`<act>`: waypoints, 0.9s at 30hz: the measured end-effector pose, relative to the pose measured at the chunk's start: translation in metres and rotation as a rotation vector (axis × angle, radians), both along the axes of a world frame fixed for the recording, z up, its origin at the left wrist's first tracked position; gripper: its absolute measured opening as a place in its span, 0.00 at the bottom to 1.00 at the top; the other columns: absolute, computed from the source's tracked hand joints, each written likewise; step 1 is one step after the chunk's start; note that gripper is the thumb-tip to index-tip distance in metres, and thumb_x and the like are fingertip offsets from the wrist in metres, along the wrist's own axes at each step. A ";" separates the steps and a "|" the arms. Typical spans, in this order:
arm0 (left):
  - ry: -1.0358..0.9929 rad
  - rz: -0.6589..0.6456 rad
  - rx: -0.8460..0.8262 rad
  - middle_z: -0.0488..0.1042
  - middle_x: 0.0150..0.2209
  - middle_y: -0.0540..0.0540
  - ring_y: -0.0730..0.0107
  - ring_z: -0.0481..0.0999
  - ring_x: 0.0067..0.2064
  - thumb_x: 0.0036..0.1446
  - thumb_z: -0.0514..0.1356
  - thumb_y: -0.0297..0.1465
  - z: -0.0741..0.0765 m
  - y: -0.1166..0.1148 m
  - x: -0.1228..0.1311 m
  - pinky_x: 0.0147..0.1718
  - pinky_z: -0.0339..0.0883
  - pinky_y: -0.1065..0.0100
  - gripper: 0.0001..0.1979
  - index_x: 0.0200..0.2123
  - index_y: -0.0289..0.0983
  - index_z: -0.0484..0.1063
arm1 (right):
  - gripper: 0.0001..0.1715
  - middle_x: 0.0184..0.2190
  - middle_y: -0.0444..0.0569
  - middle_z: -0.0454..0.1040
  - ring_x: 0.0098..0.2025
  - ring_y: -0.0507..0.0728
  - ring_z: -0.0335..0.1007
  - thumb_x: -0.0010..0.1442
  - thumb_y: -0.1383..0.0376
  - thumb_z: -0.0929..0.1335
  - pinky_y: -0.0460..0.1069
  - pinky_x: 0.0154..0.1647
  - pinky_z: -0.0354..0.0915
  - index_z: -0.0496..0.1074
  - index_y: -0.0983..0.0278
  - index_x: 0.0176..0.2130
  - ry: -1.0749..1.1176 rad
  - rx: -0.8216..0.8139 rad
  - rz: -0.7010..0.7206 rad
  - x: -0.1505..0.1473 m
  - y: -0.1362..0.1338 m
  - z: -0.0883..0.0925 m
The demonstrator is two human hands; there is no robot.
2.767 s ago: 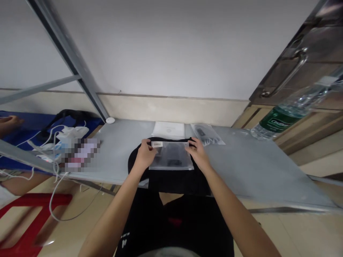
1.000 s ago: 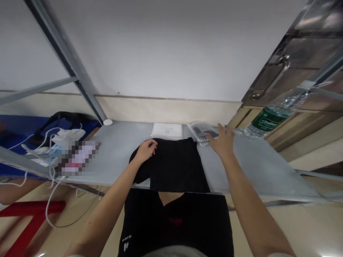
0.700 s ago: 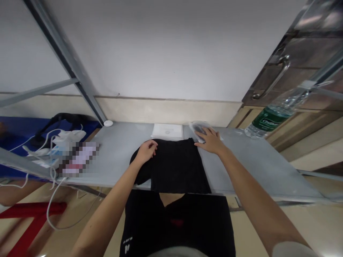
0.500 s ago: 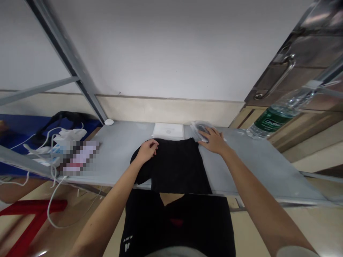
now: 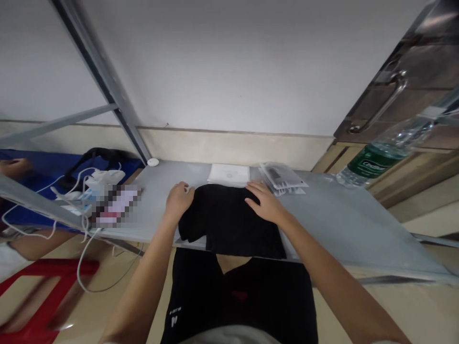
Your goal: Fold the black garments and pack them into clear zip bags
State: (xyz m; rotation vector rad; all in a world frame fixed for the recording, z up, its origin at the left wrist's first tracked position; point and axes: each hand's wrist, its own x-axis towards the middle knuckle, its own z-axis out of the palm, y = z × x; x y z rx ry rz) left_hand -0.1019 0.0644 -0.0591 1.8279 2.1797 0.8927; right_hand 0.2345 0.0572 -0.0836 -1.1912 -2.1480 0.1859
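Observation:
A black garment [image 5: 238, 224], folded over with one part jutting out on the left, lies on the grey table [image 5: 344, 224] in front of me. My left hand [image 5: 179, 201] is at the garment's upper left edge, its fingers loosely curved and apart with nothing seen in them. On the garment's upper right part rests my right hand [image 5: 266, 203], its fingers stretched out and the thumb spread. Behind the garment sits a flat white box [image 5: 229, 174]. Several clear plastic bags [image 5: 283, 177] lie to the right of the box.
A large water bottle [image 5: 373, 162] with a green label stands at the right back. At the left are a blurred-out flat item [image 5: 118, 205], white cables, a power strip and a metal frame post [image 5: 124, 114]. Another person's hand [image 5: 16, 167] shows over the blue surface.
My right hand has left the plastic bags and come onto the garment's upper right part. My left hand has shifted left, off the garment's top to its left edge.

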 end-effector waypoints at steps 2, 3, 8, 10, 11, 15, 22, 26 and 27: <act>0.048 0.037 -0.161 0.81 0.36 0.35 0.49 0.80 0.41 0.58 0.60 0.45 0.002 -0.004 -0.016 0.38 0.69 0.61 0.16 0.34 0.36 0.76 | 0.24 0.62 0.57 0.72 0.67 0.67 0.64 0.67 0.57 0.65 0.69 0.71 0.56 0.73 0.60 0.59 0.040 -0.053 -0.043 -0.008 0.002 -0.013; 0.037 0.018 -0.228 0.81 0.32 0.36 0.49 0.80 0.39 0.57 0.61 0.46 0.003 -0.006 -0.021 0.35 0.68 0.63 0.17 0.30 0.37 0.75 | 0.24 0.60 0.58 0.73 0.65 0.68 0.66 0.66 0.57 0.64 0.68 0.69 0.60 0.73 0.60 0.58 0.056 -0.070 -0.082 -0.009 0.005 -0.019; -0.050 -0.084 -0.312 0.77 0.25 0.44 0.59 0.77 0.31 0.56 0.61 0.38 0.014 -0.016 -0.023 0.29 0.63 0.67 0.12 0.23 0.39 0.73 | 0.22 0.55 0.61 0.74 0.61 0.69 0.69 0.63 0.62 0.64 0.67 0.66 0.63 0.74 0.64 0.55 0.111 -0.017 -0.224 0.003 0.028 -0.036; -0.017 -0.058 -0.258 0.77 0.26 0.45 0.60 0.76 0.32 0.57 0.60 0.36 0.022 -0.019 -0.017 0.30 0.62 0.67 0.11 0.25 0.39 0.71 | 0.23 0.57 0.63 0.73 0.63 0.69 0.67 0.63 0.62 0.64 0.67 0.68 0.62 0.74 0.65 0.55 0.122 0.020 -0.234 0.007 0.032 -0.040; 0.001 -0.058 -0.223 0.77 0.27 0.45 0.61 0.76 0.33 0.58 0.60 0.36 0.026 -0.021 -0.013 0.31 0.62 0.67 0.10 0.26 0.39 0.71 | 0.23 0.57 0.62 0.73 0.63 0.69 0.67 0.63 0.62 0.64 0.67 0.68 0.62 0.74 0.65 0.55 0.130 0.024 -0.238 0.009 0.033 -0.041; -0.040 -0.148 -0.121 0.79 0.35 0.45 0.62 0.75 0.35 0.60 0.59 0.36 0.048 -0.027 0.004 0.36 0.66 0.66 0.07 0.39 0.39 0.71 | 0.24 0.55 0.62 0.74 0.60 0.67 0.70 0.62 0.63 0.64 0.66 0.66 0.64 0.73 0.65 0.55 0.167 -0.022 -0.270 0.013 0.036 -0.048; -0.153 -0.443 -0.109 0.80 0.40 0.43 0.61 0.78 0.40 0.56 0.59 0.27 0.077 -0.015 0.050 0.38 0.70 0.66 0.11 0.42 0.40 0.77 | 0.24 0.55 0.61 0.75 0.60 0.67 0.71 0.60 0.63 0.65 0.67 0.66 0.64 0.73 0.64 0.54 0.243 -0.041 -0.296 0.018 0.044 -0.057; -0.334 -0.476 -0.254 0.80 0.40 0.40 0.64 0.78 0.28 0.50 0.64 0.25 0.076 -0.003 0.089 0.27 0.70 0.66 0.10 0.38 0.35 0.78 | 0.24 0.56 0.60 0.75 0.61 0.66 0.70 0.61 0.63 0.64 0.66 0.66 0.63 0.72 0.64 0.55 0.262 -0.047 -0.265 0.020 0.042 -0.058; -0.395 -0.494 -0.321 0.80 0.40 0.40 0.66 0.76 0.25 0.50 0.65 0.26 0.074 -0.003 0.099 0.25 0.69 0.66 0.11 0.40 0.35 0.78 | 0.24 0.56 0.60 0.75 0.61 0.66 0.70 0.61 0.63 0.64 0.66 0.66 0.63 0.72 0.64 0.55 0.262 -0.043 -0.258 0.021 0.042 -0.057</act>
